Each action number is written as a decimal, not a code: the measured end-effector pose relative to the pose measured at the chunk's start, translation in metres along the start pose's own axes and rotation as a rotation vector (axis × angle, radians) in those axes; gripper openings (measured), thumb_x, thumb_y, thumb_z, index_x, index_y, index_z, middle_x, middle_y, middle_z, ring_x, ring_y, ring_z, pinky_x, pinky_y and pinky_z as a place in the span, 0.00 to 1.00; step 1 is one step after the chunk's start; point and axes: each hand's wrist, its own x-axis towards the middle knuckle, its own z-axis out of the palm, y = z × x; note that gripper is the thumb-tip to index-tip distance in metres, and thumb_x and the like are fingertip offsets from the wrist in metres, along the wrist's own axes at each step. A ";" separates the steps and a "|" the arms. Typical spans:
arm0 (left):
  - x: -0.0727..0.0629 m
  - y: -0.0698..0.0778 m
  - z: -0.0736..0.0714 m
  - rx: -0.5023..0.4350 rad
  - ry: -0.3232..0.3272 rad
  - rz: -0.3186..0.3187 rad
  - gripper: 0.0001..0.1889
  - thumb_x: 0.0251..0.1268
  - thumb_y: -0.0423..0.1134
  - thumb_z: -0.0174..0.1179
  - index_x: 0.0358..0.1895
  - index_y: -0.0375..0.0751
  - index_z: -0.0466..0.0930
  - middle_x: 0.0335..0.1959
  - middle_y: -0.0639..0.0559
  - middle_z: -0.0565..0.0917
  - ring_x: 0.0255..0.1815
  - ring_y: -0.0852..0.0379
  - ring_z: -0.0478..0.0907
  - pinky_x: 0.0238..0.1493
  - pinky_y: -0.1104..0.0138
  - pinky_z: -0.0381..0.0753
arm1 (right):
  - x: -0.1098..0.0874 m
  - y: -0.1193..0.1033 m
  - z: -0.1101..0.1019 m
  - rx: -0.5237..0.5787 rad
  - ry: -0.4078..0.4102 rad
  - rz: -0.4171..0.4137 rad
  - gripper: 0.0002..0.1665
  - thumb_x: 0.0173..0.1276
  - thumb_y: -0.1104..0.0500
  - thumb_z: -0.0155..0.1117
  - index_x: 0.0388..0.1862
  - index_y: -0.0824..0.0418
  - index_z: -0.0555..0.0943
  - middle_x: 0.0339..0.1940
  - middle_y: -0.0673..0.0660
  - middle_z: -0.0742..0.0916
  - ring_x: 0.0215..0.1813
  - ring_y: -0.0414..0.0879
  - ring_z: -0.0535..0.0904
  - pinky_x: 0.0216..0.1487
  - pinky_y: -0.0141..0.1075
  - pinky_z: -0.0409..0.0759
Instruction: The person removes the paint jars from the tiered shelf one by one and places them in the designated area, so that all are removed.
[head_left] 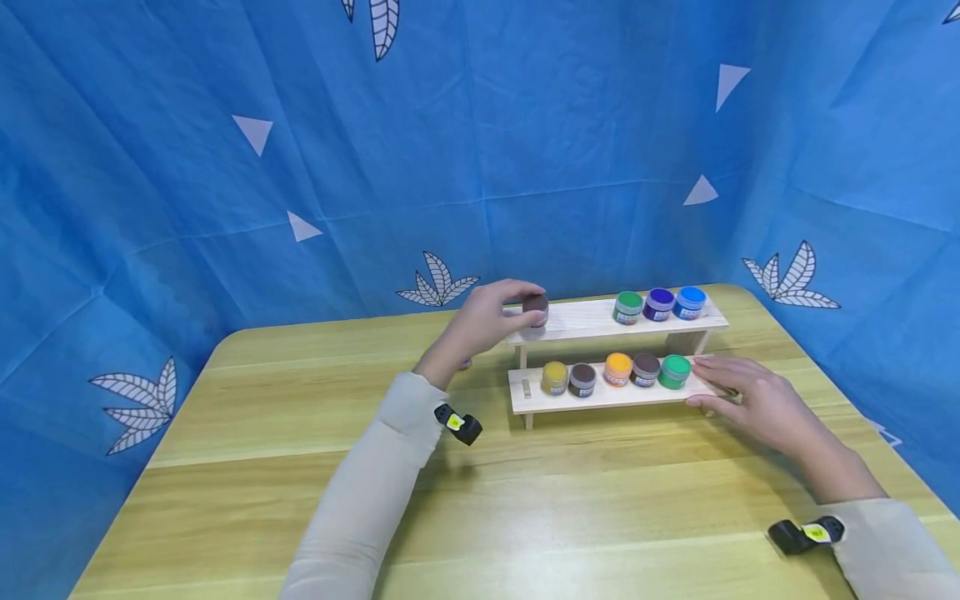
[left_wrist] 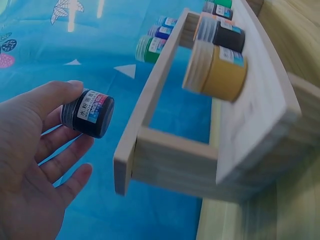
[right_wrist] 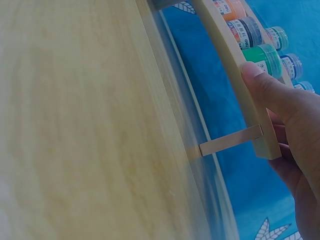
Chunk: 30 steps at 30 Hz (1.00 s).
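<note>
My left hand [head_left: 483, 318] pinches a dark brown paint jar [head_left: 536, 308] between thumb and fingers at the left end of the upper tier [head_left: 583, 317] of a wooden two-tier rack. The left wrist view shows the jar [left_wrist: 89, 113] tilted, its label facing the camera; whether it touches the wood cannot be told. With the thumb at the front edge and the fingers behind, my right hand [head_left: 761, 402] grips the right end of the lower tier [right_wrist: 267, 137]. Beside that thumb sits a green jar [right_wrist: 265, 60].
On the upper tier's right stand green [head_left: 627, 307], purple [head_left: 659, 305] and blue [head_left: 689, 303] jars. The lower tier holds several more, among them a yellow jar [head_left: 555, 377] and an orange jar [head_left: 617, 369]. A small purple thing [head_left: 466, 364] is mostly hidden behind my left wrist.
</note>
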 end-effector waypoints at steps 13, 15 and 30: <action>-0.031 -0.027 -0.018 -0.031 0.081 -0.075 0.21 0.66 0.51 0.64 0.59 0.50 0.80 0.46 0.62 0.82 0.54 0.61 0.75 0.62 0.59 0.72 | 0.000 0.000 0.000 -0.003 -0.003 0.003 0.36 0.58 0.46 0.74 0.62 0.62 0.80 0.58 0.66 0.82 0.61 0.68 0.72 0.57 0.65 0.69; -0.036 -0.031 -0.021 -0.032 0.089 -0.085 0.21 0.66 0.52 0.64 0.59 0.50 0.80 0.45 0.62 0.81 0.53 0.61 0.75 0.63 0.58 0.72 | 0.000 0.000 0.000 -0.004 0.000 0.002 0.35 0.58 0.46 0.74 0.61 0.62 0.80 0.58 0.66 0.82 0.61 0.68 0.72 0.57 0.65 0.69; -0.066 -0.056 -0.035 -0.029 0.131 -0.219 0.22 0.65 0.52 0.64 0.61 0.51 0.79 0.55 0.54 0.81 0.59 0.50 0.74 0.62 0.51 0.72 | -0.001 0.001 0.001 -0.001 -0.004 0.002 0.35 0.59 0.46 0.74 0.62 0.62 0.80 0.59 0.66 0.81 0.62 0.68 0.72 0.58 0.63 0.69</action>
